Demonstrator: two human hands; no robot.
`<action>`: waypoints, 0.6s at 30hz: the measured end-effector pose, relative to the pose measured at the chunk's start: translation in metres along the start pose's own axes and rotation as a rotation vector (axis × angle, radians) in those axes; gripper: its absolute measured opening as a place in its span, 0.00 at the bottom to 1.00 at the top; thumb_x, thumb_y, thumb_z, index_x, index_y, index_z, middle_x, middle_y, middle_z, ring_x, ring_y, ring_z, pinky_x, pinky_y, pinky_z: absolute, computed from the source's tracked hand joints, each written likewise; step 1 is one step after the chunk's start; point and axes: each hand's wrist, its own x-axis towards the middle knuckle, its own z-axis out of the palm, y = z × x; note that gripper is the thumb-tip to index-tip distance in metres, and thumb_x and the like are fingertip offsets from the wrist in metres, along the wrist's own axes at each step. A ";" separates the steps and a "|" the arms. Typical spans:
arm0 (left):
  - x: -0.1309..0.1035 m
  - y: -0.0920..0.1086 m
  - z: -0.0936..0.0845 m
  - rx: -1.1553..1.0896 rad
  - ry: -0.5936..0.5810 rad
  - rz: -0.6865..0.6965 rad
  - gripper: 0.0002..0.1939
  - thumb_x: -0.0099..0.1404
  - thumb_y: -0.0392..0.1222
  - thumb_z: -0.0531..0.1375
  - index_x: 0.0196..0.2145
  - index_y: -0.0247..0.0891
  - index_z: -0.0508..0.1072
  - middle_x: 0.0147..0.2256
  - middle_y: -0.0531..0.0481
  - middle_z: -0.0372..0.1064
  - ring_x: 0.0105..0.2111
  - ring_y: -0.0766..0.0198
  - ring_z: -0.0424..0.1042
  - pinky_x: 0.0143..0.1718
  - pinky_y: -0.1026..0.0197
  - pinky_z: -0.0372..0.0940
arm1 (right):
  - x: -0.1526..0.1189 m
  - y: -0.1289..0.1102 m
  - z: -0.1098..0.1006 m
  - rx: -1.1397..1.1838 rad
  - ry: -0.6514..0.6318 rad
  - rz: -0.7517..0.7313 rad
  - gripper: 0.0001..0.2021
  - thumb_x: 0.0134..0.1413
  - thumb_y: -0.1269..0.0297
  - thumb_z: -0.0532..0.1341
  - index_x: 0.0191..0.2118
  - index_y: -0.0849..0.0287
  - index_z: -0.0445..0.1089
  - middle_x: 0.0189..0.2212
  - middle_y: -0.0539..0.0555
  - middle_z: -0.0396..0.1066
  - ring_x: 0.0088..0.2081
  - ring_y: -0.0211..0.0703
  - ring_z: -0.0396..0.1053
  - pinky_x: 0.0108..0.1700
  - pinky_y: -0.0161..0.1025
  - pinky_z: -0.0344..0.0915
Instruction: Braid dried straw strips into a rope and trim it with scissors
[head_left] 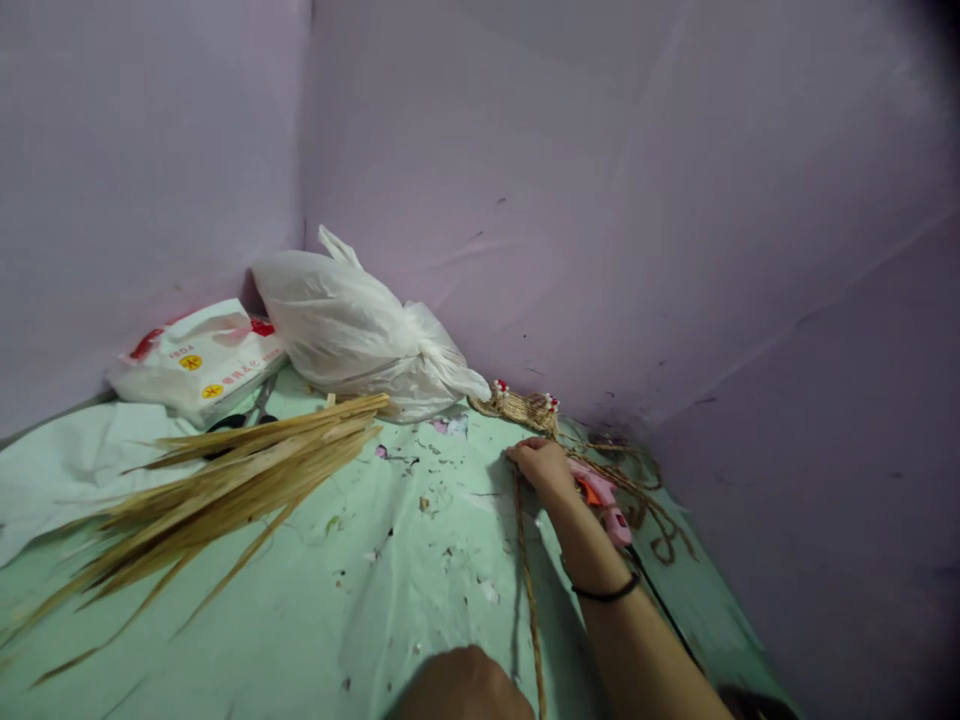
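Observation:
My right hand (541, 462) reaches out over the green-covered surface, its fingers pinched on the upper end of a thin brown braided cord (529, 600). From there the cord runs down toward me and leaves the view at the bottom. A pink glue gun (616, 522) with an orange trigger lies just right of my right wrist, partly behind it. Low in the middle, only the rounded back of my left hand (463, 688) shows beside the cord; its fingers are hidden. Beyond my right hand, a woven straw-coloured piece (517, 404) with red and white ends rests against the wall.
Dry straw-like strips (255, 480) lie at left, across dark-handled scissors (259, 405). Behind them are a tissue pack (217, 360) and a tied white plastic bag (337, 325) in the wall corner. Loose brown cords (660, 515) lie at right near the wall; scraps litter the surface.

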 end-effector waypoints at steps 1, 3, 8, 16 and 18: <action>-0.001 0.005 -0.004 0.009 -0.025 -0.017 0.14 0.44 0.31 0.52 0.08 0.37 0.51 0.09 0.57 0.33 0.15 0.71 0.41 0.20 0.64 0.41 | 0.000 0.000 0.000 0.013 -0.011 0.003 0.11 0.39 0.62 0.56 0.28 0.61 0.72 0.20 0.53 0.69 0.22 0.39 0.65 0.23 0.32 0.56; -0.005 0.014 -0.012 -0.017 -0.048 -0.017 0.17 0.44 0.30 0.52 0.08 0.36 0.46 0.10 0.57 0.33 0.16 0.71 0.41 0.21 0.64 0.41 | 0.001 0.001 -0.002 0.035 -0.028 0.013 0.11 0.39 0.62 0.56 0.28 0.61 0.72 0.21 0.53 0.70 0.22 0.39 0.65 0.23 0.33 0.57; -0.011 0.023 -0.023 -0.080 -0.084 -0.005 0.18 0.43 0.28 0.51 0.08 0.34 0.42 0.09 0.57 0.33 0.16 0.73 0.37 0.20 0.64 0.37 | 0.008 0.000 -0.007 0.051 -0.050 0.043 0.09 0.37 0.63 0.58 0.24 0.62 0.71 0.19 0.54 0.68 0.23 0.40 0.65 0.24 0.33 0.57; -0.017 0.038 -0.034 -0.171 -0.120 -0.003 0.14 0.43 0.29 0.52 0.09 0.34 0.49 0.10 0.60 0.37 0.14 0.76 0.41 0.16 0.68 0.38 | 0.011 -0.009 0.002 0.107 -0.014 -0.011 0.10 0.37 0.67 0.57 0.27 0.65 0.72 0.19 0.55 0.69 0.24 0.42 0.67 0.24 0.32 0.58; -0.020 0.045 -0.040 -0.233 -0.126 -0.056 0.06 0.42 0.29 0.52 0.12 0.35 0.60 0.11 0.60 0.48 0.15 0.76 0.50 0.17 0.70 0.45 | 0.009 -0.009 0.003 0.125 -0.013 -0.030 0.11 0.38 0.69 0.56 0.28 0.65 0.73 0.21 0.56 0.70 0.26 0.42 0.67 0.26 0.32 0.59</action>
